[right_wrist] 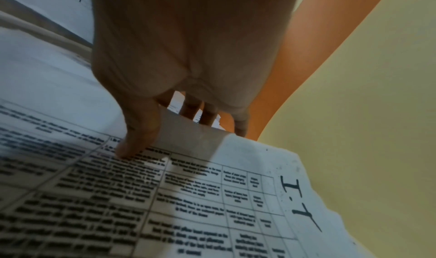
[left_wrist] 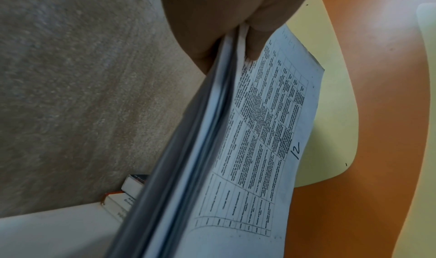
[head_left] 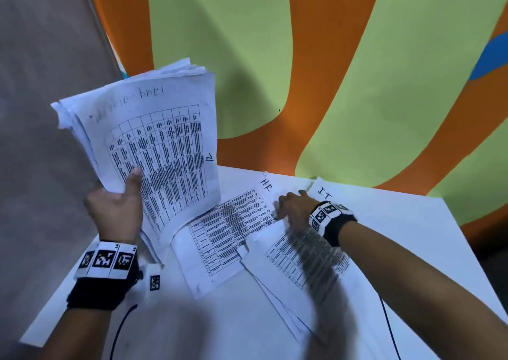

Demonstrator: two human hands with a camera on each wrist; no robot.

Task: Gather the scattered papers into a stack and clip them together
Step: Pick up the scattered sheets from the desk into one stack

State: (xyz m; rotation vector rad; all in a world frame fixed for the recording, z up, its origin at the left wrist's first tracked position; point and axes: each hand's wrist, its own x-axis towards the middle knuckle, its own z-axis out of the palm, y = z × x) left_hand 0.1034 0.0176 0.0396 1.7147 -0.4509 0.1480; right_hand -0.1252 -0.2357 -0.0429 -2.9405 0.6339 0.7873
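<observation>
My left hand (head_left: 121, 194) holds up a thick stack of printed papers (head_left: 154, 139) above the table's left side, thumb on the front sheet marked "12". In the left wrist view the stack (left_wrist: 212, 150) is seen edge-on, pinched under the hand (left_wrist: 235, 25). My right hand (head_left: 291, 205) pinches the far edge of a sheet marked "I.T" (head_left: 305, 252), blurred with motion. In the right wrist view the thumb (right_wrist: 134, 142) lies on top of the "I.T" sheet (right_wrist: 235, 196) and the fingers curl behind its edge. A sheet marked "H.R" (head_left: 228, 236) lies flat on the table.
The white table (head_left: 412, 236) stands against an orange and green wall (head_left: 302, 57). More sheets lie under the "I.T" sheet near the front (head_left: 280, 304). A black cable (head_left: 387, 321) runs along my right arm. Books (left_wrist: 127, 193) lie at the table's far left corner.
</observation>
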